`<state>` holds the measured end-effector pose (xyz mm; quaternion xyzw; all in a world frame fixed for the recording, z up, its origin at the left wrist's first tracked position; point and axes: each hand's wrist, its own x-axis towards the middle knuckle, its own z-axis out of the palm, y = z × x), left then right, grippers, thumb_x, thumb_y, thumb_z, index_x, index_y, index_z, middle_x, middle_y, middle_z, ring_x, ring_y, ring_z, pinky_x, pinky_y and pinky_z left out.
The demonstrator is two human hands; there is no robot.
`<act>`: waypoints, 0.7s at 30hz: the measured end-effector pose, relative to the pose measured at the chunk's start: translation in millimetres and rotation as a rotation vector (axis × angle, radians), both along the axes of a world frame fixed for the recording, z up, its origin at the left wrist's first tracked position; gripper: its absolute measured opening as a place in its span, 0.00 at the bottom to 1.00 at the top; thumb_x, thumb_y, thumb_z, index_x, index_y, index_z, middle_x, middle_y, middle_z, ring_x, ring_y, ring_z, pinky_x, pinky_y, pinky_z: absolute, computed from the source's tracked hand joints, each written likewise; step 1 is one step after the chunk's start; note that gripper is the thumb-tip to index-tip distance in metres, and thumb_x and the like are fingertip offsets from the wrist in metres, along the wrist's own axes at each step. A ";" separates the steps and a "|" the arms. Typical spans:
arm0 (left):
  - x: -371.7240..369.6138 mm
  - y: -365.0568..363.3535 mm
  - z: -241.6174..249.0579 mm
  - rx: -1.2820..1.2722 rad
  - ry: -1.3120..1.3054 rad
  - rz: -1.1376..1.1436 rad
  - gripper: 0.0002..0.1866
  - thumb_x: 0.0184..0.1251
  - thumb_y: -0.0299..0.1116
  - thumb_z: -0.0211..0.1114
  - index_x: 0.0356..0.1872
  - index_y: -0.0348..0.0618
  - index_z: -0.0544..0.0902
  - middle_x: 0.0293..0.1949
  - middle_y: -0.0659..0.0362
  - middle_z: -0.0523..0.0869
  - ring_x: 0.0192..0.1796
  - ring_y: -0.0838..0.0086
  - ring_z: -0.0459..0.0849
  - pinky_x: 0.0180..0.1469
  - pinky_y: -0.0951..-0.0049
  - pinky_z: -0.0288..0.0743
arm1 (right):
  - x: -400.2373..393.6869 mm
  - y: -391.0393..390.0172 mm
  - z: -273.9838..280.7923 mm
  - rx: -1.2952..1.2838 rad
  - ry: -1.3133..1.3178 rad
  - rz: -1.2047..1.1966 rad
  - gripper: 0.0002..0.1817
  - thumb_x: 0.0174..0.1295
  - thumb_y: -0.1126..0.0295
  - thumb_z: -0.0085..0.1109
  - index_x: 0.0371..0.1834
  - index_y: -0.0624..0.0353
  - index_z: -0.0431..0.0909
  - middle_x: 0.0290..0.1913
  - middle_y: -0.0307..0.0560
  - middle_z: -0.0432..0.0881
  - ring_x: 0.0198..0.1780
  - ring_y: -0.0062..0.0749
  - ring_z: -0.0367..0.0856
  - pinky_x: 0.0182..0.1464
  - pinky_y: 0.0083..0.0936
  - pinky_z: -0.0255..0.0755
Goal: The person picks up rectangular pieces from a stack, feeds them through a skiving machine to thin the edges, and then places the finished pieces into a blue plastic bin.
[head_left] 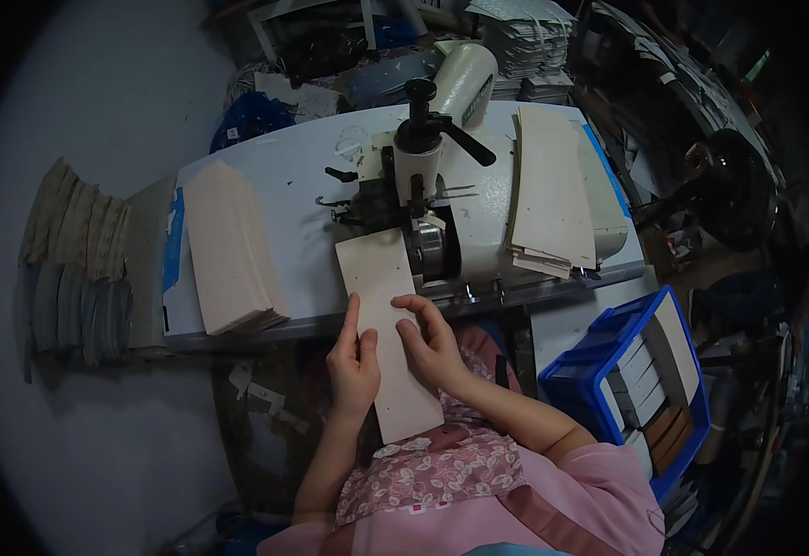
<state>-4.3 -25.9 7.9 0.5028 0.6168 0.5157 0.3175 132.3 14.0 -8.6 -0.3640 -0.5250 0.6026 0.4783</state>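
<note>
A long cream panel (376,273) with a few small holes lies lengthwise in front of me. Its far end is at the metal roller (434,250) of a bench machine (417,171) that looks like a leather skiver. My left hand (354,375) grips the panel's left edge, thumb on top and index finger stretched along the side. On the right edge, my right hand (430,349) holds it with bent fingers, thumb near the surface. The panel's near end reaches over my patterned apron (432,473). The undersides of both hands are hidden.
A stack of cream panels (228,246) lies left on the white table (303,176); another stack (553,185) rests right of the machine. A blue crate (599,352) with white and brown pieces stands at my right. Grey bundles (80,310) are piled at the left wall.
</note>
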 end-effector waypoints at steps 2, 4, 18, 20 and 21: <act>-0.5 -0.5 -1.6 0.001 -0.007 0.003 0.27 0.71 0.25 0.58 0.70 0.42 0.68 0.21 0.65 0.65 0.23 0.84 0.61 0.25 0.81 0.59 | 0.2 -2.4 1.6 -0.020 -0.017 0.002 0.18 0.69 0.77 0.51 0.61 0.64 0.68 0.58 0.43 0.74 0.61 0.22 0.70 0.63 0.18 0.63; -0.4 0.1 -5.1 0.024 -0.008 0.005 0.26 0.71 0.25 0.58 0.70 0.41 0.69 0.21 0.66 0.63 0.23 0.84 0.61 0.25 0.81 0.59 | 0.0 -2.9 1.5 -0.027 -0.016 -0.001 0.17 0.70 0.77 0.50 0.61 0.65 0.68 0.58 0.43 0.74 0.60 0.21 0.71 0.62 0.18 0.64; 9.7 14.0 -6.3 -0.019 -0.010 -0.094 0.26 0.71 0.24 0.57 0.69 0.42 0.70 0.22 0.66 0.66 0.25 0.85 0.62 0.27 0.83 0.61 | 9.0 -1.2 -2.4 0.057 -0.073 -0.181 0.16 0.69 0.78 0.50 0.59 0.66 0.71 0.52 0.42 0.79 0.49 0.18 0.74 0.53 0.16 0.68; 24.8 20.3 2.8 -0.022 -0.035 -0.130 0.25 0.70 0.23 0.57 0.68 0.41 0.71 0.24 0.64 0.72 0.25 0.85 0.64 0.28 0.83 0.65 | 24.9 -3.1 2.3 0.045 -0.114 -0.217 0.16 0.69 0.78 0.50 0.59 0.66 0.71 0.52 0.43 0.79 0.50 0.18 0.75 0.53 0.16 0.68; 32.6 23.8 -3.4 -0.019 -0.084 -0.184 0.26 0.70 0.23 0.58 0.70 0.41 0.69 0.25 0.63 0.75 0.25 0.85 0.66 0.29 0.82 0.66 | 31.7 -4.1 11.1 0.029 -0.090 -0.255 0.16 0.69 0.78 0.50 0.59 0.67 0.71 0.52 0.43 0.79 0.52 0.17 0.74 0.55 0.16 0.67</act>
